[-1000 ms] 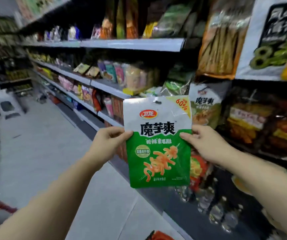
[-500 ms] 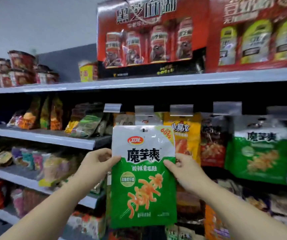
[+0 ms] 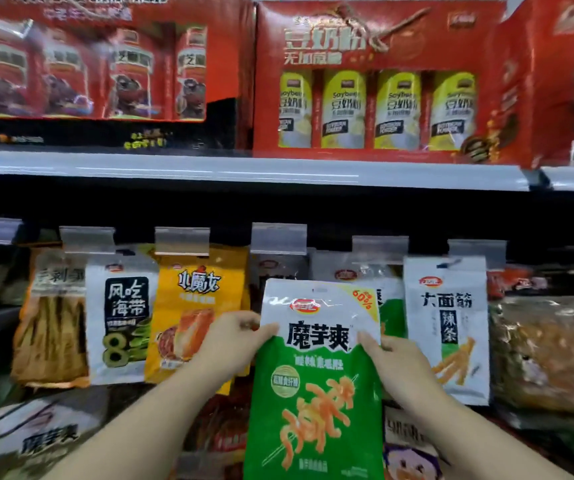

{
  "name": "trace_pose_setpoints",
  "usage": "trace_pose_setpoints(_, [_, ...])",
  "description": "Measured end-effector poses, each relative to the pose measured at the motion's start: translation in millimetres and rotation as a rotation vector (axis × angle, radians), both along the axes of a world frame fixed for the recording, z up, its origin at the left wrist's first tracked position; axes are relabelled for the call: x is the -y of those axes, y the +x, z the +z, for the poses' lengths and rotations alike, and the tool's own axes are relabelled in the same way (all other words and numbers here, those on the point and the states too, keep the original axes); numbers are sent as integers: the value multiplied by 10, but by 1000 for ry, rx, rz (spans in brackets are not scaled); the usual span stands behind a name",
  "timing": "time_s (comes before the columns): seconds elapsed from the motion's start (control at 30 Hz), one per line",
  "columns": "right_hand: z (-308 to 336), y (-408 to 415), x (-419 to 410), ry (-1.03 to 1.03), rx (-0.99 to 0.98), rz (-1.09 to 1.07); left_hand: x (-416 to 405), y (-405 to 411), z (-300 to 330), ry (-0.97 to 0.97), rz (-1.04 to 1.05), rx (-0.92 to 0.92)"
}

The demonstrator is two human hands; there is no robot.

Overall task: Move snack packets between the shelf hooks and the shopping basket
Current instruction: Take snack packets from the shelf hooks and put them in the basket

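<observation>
The green-and-white snack packet point(image 3: 316, 382) is held upright at the lower centre of the frame, in front of the row of hanging packets. The left hand point(image 3: 230, 344) grips the packet's left edge at the boundary between the white top and the green body, thumb on the front face, fingers curled behind. The right hand point(image 3: 396, 362) pinches the right edge at about the same height, thumb on the front. The packet's top edge and hang hole lie below the clear price-tag holders point(image 3: 278, 239) at the hook ends, apart from them. Left of the held packet hang a yellow packet point(image 3: 202, 306) and a white seaweed packet point(image 3: 122, 317); to its right hangs a white packet point(image 3: 448, 327). Red gift boxes point(image 3: 375, 81) stand on the shelf point(image 3: 244, 168) across the upper frame.
</observation>
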State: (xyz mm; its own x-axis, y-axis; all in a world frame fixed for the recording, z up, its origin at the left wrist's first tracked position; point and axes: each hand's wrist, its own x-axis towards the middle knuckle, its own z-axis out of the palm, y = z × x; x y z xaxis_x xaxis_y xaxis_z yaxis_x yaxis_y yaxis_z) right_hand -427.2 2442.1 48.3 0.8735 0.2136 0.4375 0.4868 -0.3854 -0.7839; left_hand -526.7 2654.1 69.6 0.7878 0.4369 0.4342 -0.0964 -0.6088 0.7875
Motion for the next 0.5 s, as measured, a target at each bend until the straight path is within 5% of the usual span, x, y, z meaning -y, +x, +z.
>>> trace_pose_setpoints(0.27, [249,491,500,94,177,-98,404,783,205,-16,-110,217])
trace_pose_setpoints(0.5, [318,748,517,115,100,-64,476,1073,168,-64,-113,247])
